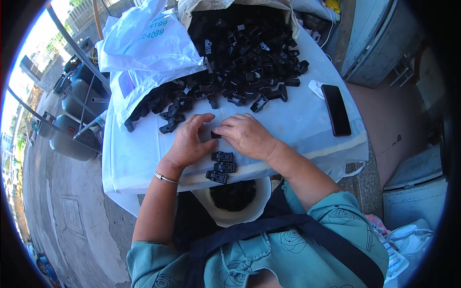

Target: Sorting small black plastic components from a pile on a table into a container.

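My right hand (249,137) pinches a small black plastic part (215,135) just above the white-covered table. Its fingers hide most of that part. Facing it, my left hand (188,143) holds nothing; thumb and forefinger are spread in a wide curve around the left side of the part. Below the hands, three black plastic clip-like pieces (224,167) lie in a short column near the table's front edge. Beyond the hands spreads a big heap of similar black pieces (245,72), with a few loose ones at its near side.
A white printed plastic sack (149,57) lies over the heap's left side. At the right rests a black phone (336,110) by a crumpled white scrap. A white bucket (261,201) with black pieces stands below the front edge. Grey canisters (77,139) stand left of the table.
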`<act>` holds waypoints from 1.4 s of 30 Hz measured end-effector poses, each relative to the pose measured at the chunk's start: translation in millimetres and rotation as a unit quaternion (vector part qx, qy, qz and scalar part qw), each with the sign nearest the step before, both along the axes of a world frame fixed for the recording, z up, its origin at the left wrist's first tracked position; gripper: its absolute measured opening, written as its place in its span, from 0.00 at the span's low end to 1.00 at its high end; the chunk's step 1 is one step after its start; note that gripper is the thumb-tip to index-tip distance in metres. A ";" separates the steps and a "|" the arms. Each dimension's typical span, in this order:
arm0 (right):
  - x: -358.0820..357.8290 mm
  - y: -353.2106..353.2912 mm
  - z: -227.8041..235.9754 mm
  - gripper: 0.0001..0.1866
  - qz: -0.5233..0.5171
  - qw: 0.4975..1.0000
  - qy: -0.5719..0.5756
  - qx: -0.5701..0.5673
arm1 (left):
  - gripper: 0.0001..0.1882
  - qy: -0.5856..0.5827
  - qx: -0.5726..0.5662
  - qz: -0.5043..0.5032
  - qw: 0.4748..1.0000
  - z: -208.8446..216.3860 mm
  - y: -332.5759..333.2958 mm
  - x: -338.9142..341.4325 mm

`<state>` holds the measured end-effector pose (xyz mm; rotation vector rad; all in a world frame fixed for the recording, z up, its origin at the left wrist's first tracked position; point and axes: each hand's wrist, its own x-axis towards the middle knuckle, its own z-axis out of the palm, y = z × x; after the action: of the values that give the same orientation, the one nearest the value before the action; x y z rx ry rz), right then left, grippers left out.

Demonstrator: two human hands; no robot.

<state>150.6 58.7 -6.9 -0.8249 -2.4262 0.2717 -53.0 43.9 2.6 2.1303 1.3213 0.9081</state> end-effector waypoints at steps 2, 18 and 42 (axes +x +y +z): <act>2.4 -4.9 -1.1 0.11 -0.030 0.999 -0.023 0.025 | 0.26 0.016 0.000 -0.021 1.000 3.4 5.8 0.7; 18.2 19.0 1.3 0.10 -0.170 0.980 -0.055 0.091 | 0.09 0.168 0.022 0.042 0.985 11.7 17.2 15.5; 4.0 8.7 -0.2 0.15 0.029 0.994 0.104 0.009 | 0.32 -0.037 -0.061 0.042 0.997 -7.6 -4.8 16.7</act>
<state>154.6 67.4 -7.1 -0.6825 -2.2575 0.3394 -36.3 39.1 -5.0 1.9447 1.4011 0.9063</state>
